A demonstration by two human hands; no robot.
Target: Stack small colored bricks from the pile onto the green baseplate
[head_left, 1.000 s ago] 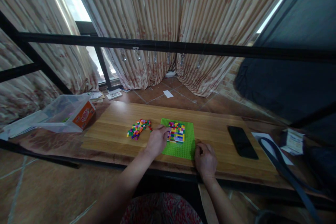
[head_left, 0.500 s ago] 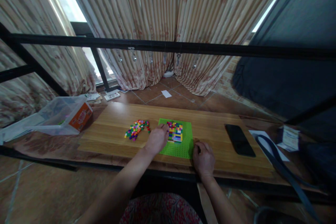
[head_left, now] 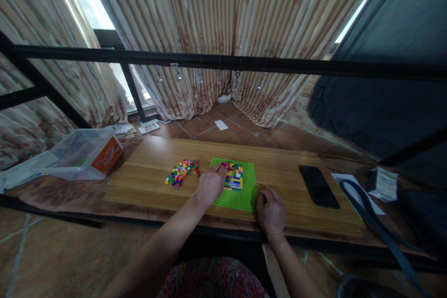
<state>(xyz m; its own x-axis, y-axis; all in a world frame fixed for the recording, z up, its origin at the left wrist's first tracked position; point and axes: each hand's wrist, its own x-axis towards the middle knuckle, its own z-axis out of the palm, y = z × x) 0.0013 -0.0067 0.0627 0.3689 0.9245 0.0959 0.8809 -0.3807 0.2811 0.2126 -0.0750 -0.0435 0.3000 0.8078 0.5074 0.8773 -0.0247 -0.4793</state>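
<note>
A green studded baseplate (head_left: pixel 248 200) lies on the wooden board, with a block of many-coloured toy bricks (head_left: pixel 234 177) built up on it. My left hand (head_left: pixel 210 185) reaches over the plate's left side, fingers pinched together at the left edge of the built bricks. Whatever is between its fingertips is too small to make out. Curled closed, my right hand (head_left: pixel 271 209) rests on the board by the plate's lower right edge; its fingertips are tucked in and partly hidden. Left of the plate lies a pile of loose small bricks (head_left: pixel 181 171).
On the board's right side lies a black phone (head_left: pixel 319 186). A clear plastic bin (head_left: pixel 80 149) with an orange label stands at the left. Past the right end are a strap (head_left: pixel 366 209) and a small white box (head_left: pixel 385 183). A black rail (head_left: pixel 223 61) crosses behind.
My left hand has shifted very slightly to the right along the edge of the built bricks. My right hand stays where it was.
</note>
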